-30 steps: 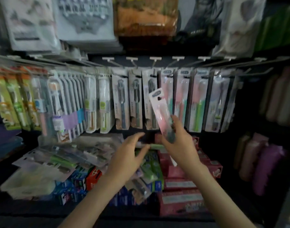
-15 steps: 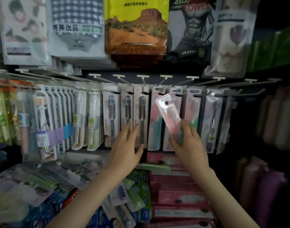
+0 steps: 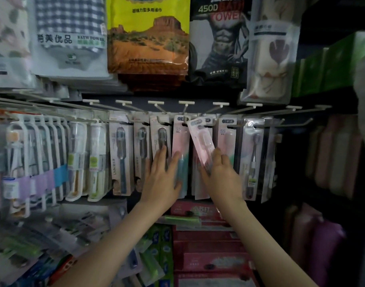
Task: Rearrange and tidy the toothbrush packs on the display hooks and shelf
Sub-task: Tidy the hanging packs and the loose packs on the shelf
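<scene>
Mid-frame, the hook row (image 3: pixel 185 103) carries hanging packs (image 3: pixel 121 154). The pink pack (image 3: pixel 201 141) slants up-left from the right hand (image 3: pixel 221 175), whose fingers pinch its lower end; its top is beside a centre hook. The left hand (image 3: pixel 163 175) presses neighbouring packs, fingers straight.

The checked towel pack (image 3: pixel 70 38) reads "BATH"; the black pack (image 3: pixel 218 44) reads "450D".

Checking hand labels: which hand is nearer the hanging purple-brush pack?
Right. The right hand sits just left of the purple-brush pack, holding a tilted pink pack; the left hand is farther left, flat on other hanging packs.
</scene>
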Demonstrator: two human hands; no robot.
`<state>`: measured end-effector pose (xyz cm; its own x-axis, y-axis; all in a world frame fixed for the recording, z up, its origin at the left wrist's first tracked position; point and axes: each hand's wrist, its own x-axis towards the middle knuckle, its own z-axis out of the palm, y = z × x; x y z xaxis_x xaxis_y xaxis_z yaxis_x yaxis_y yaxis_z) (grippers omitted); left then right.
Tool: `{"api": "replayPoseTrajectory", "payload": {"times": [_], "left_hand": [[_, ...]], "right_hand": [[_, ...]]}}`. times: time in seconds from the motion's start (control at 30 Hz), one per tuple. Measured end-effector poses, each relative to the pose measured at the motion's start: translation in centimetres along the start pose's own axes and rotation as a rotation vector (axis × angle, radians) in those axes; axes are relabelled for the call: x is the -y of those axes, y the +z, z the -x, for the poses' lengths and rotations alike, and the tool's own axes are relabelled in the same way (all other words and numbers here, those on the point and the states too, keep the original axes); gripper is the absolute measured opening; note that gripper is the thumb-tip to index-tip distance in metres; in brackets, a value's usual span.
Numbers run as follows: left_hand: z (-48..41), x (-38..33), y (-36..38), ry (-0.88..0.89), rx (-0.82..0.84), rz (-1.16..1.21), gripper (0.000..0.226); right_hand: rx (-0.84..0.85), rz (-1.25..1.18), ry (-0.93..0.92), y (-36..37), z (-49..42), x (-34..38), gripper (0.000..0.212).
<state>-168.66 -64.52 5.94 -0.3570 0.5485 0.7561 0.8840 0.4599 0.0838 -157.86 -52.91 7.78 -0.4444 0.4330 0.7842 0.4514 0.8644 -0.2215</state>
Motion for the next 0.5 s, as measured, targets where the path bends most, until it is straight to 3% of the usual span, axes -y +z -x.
{"api": "replayPoseTrajectory", "payload": {"times": [0.23, 0.33, 0.4, 0.5], "left_hand": [[1.4, 1.3, 0.2, -0.045, 0.049, -0.007, 0.072], [2.3, 1.8, -0.3, -0.056, 0.078, -0.028, 0.068], [3.7, 2.3, -0.6, -0.091, 0.133, -0.034, 0.064], [7.0, 3.4, -0.7, -0.120, 0.253, -0.072, 0.061]], "right_hand": [[-0.016, -0.131, 0.119, 1.5, -0.7, 0.3, 0.059], [-0.024, -0.095, 0.095, 1.9, -0.3, 0.7, 0.077], [-0.088, -0.039, 0.024, 2.3, 1.1, 1.1, 0.085], [-0.146, -0.076, -0.248, 4.8, 4.9, 1.2, 0.057]]}}
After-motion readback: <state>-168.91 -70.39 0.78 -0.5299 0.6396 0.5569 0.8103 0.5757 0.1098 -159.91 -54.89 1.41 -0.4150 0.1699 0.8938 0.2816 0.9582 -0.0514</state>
